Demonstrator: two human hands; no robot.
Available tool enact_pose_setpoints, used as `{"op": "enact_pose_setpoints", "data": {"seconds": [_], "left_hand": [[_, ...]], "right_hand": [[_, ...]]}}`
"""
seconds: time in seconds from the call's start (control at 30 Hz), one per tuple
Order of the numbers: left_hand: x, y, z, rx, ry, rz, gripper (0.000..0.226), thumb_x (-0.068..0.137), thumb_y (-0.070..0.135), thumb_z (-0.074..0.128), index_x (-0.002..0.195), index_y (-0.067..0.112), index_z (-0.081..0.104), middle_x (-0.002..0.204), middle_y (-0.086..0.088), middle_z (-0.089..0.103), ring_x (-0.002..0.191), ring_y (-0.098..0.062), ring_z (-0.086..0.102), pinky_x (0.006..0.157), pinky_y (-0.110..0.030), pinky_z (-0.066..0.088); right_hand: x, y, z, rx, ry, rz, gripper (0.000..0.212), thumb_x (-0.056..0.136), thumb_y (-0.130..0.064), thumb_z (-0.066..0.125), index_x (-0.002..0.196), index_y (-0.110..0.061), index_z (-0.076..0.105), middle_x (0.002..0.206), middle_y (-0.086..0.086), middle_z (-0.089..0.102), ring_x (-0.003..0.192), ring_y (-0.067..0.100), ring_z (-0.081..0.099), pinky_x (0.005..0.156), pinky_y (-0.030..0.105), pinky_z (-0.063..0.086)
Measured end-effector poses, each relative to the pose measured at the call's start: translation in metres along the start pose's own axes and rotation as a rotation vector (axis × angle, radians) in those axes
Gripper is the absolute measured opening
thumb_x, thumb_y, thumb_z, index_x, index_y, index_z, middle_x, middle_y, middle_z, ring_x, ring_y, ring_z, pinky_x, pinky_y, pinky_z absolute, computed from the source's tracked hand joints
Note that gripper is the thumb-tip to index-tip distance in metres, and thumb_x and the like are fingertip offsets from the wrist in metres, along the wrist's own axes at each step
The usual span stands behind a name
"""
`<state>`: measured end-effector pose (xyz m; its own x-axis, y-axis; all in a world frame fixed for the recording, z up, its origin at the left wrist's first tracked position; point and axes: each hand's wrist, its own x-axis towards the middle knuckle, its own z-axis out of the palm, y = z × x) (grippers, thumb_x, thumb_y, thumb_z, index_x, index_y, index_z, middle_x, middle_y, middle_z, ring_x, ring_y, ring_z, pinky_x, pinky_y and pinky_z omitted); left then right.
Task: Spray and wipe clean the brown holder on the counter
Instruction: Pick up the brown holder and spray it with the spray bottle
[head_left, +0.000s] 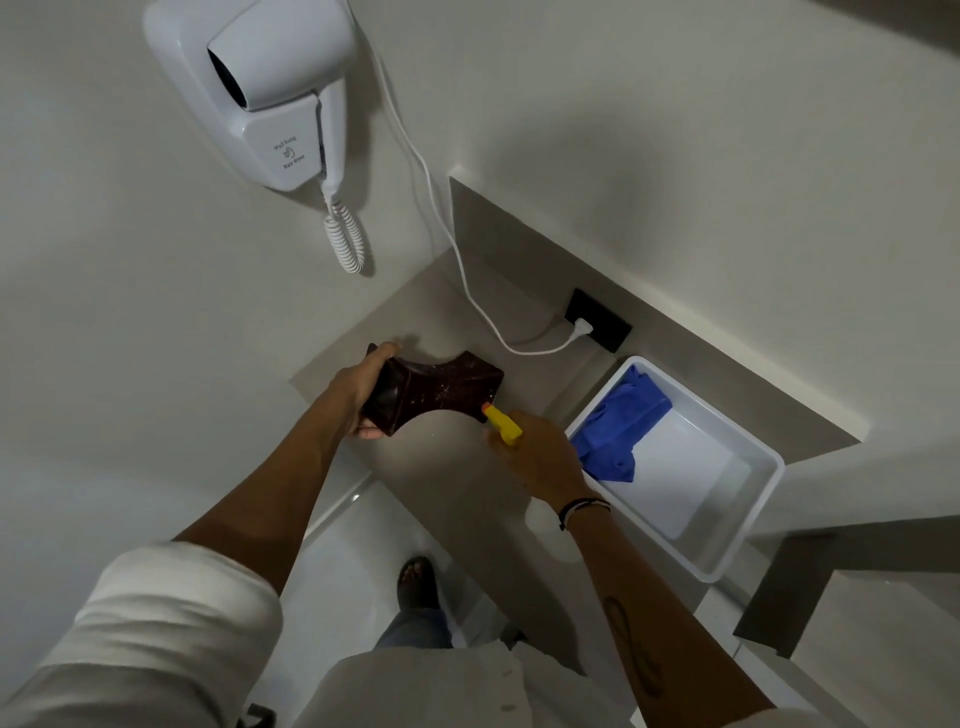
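Left hand (358, 387) gripping brown holder (441, 392), right hand (540, 457) on spray bottle (503, 423)

**Brown holder and spray bottle at the counter**

The brown holder (436, 389), dark with pale specks and flared ends, lies tilted in the left hand's (358, 387) grip over the counter (467, 467). The yellow spray nozzle (503, 423), gripped by the right hand (543, 457), nearly touches its far end
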<state>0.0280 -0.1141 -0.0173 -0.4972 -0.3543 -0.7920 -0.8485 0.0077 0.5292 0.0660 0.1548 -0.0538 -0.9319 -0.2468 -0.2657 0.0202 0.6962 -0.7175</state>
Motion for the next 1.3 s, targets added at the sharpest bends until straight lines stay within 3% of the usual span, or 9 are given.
{"op": "enact_pose_setpoints", "data": {"seconds": [0.23, 0.43, 0.63, 0.77, 0.93, 1.0, 1.07, 1.13, 1.3], "left_hand": [[-0.001, -0.001, 0.009, -0.062, 0.018, 0.069, 0.069, 0.068, 0.064, 0.083, 0.109, 0.009, 0.073, 0.101, -0.016, 0.08, 0.087, -0.032, 0.08, 0.065, -0.042, 0.066], [-0.002, 0.012, 0.018, -0.001, 0.158, 0.163, 0.07, 0.077, 0.075, 0.071, 0.107, 0.012, 0.072, 0.1, -0.016, 0.079, 0.085, -0.034, 0.081, 0.082, -0.053, 0.068], [-0.015, 0.031, 0.031, 0.276, 0.218, 0.21, 0.077, 0.075, 0.087, 0.059, 0.1, 0.015, 0.066, 0.088, -0.013, 0.077, 0.066, -0.03, 0.08, 0.052, -0.043, 0.066], [-0.016, 0.038, 0.049, 0.682, 0.367, 0.289, 0.09, 0.083, 0.094, 0.042, 0.113, 0.012, 0.066, 0.099, -0.014, 0.072, 0.087, -0.036, 0.075, 0.084, -0.048, 0.066], [-0.013, 0.035, 0.058, 0.777, 0.39, 0.316, 0.106, 0.081, 0.1, 0.026, 0.141, 0.018, 0.055, 0.11, -0.013, 0.063, 0.1, -0.038, 0.068, 0.09, -0.049, 0.057], [-0.013, 0.032, 0.054, 0.857, 0.32, 0.437, 0.113, 0.074, 0.105, 0.028, 0.159, 0.031, 0.035, 0.144, -0.019, 0.052, 0.127, -0.044, 0.059, 0.099, -0.059, 0.051], [-0.013, 0.029, 0.042, 1.069, 0.214, 0.738, 0.115, 0.073, 0.103, 0.04, 0.168, 0.045, 0.013, 0.177, -0.014, 0.017, 0.16, -0.042, 0.025, 0.121, -0.069, 0.032], [-0.012, 0.03, 0.027, 1.242, 0.038, 1.04, 0.123, 0.069, 0.101, 0.053, 0.169, 0.045, 0.01, 0.182, -0.009, -0.001, 0.166, -0.035, 0.004, 0.129, -0.067, 0.018], [-0.009, 0.036, 0.013, 1.673, -0.168, 1.226, 0.14, 0.055, 0.071, 0.089, 0.17, 0.031, 0.022, 0.179, -0.015, 0.019, 0.165, -0.039, 0.011, 0.13, -0.055, 0.017]], "right_hand": [[0.0, -0.003, 0.001, 0.078, 0.002, -0.031, 0.026, 0.097, -0.037, 0.063, 0.082, -0.016, 0.062, 0.074, 0.013, 0.068, 0.066, 0.025, 0.065, 0.058, 0.029, 0.046], [0.001, -0.006, -0.003, 0.082, -0.003, -0.075, 0.024, 0.097, -0.035, 0.062, 0.077, -0.026, 0.054, 0.069, -0.003, 0.059, 0.063, 0.017, 0.056, 0.062, 0.03, 0.044], [0.0, -0.01, -0.006, 0.081, -0.009, -0.078, 0.023, 0.097, -0.035, 0.063, 0.083, -0.018, 0.058, 0.07, -0.002, 0.06, 0.065, 0.019, 0.06, 0.066, 0.037, 0.05], [-0.001, -0.008, -0.01, 0.055, -0.002, -0.117, 0.02, 0.1, -0.029, 0.062, 0.083, -0.021, 0.055, 0.065, -0.012, 0.05, 0.059, 0.008, 0.051, 0.064, 0.026, 0.044], [-0.004, -0.001, -0.019, 0.047, 0.0, -0.129, 0.021, 0.101, -0.029, 0.06, 0.099, -0.009, 0.065, 0.077, 0.001, 0.06, 0.068, 0.018, 0.057, 0.068, 0.032, 0.048], [-0.004, 0.0, -0.022, 0.049, 0.012, -0.118, 0.021, 0.1, -0.029, 0.061, 0.099, -0.009, 0.065, 0.08, 0.006, 0.064, 0.071, 0.022, 0.061, 0.068, 0.035, 0.049], [-0.004, 0.002, -0.025, 0.059, 0.019, -0.099, 0.023, 0.1, -0.031, 0.062, 0.097, -0.008, 0.065, 0.083, 0.011, 0.068, 0.074, 0.027, 0.064, 0.07, 0.039, 0.052], [-0.003, 0.003, -0.025, 0.054, 0.01, -0.098, 0.024, 0.1, -0.032, 0.061, 0.099, -0.008, 0.065, 0.085, 0.012, 0.069, 0.076, 0.028, 0.066, 0.072, 0.04, 0.053], [-0.001, 0.001, -0.023, 0.044, 0.014, -0.123, 0.02, 0.099, -0.031, 0.062, 0.093, -0.011, 0.062, 0.078, 0.003, 0.064, 0.069, 0.021, 0.061, 0.067, 0.033, 0.05]]}}
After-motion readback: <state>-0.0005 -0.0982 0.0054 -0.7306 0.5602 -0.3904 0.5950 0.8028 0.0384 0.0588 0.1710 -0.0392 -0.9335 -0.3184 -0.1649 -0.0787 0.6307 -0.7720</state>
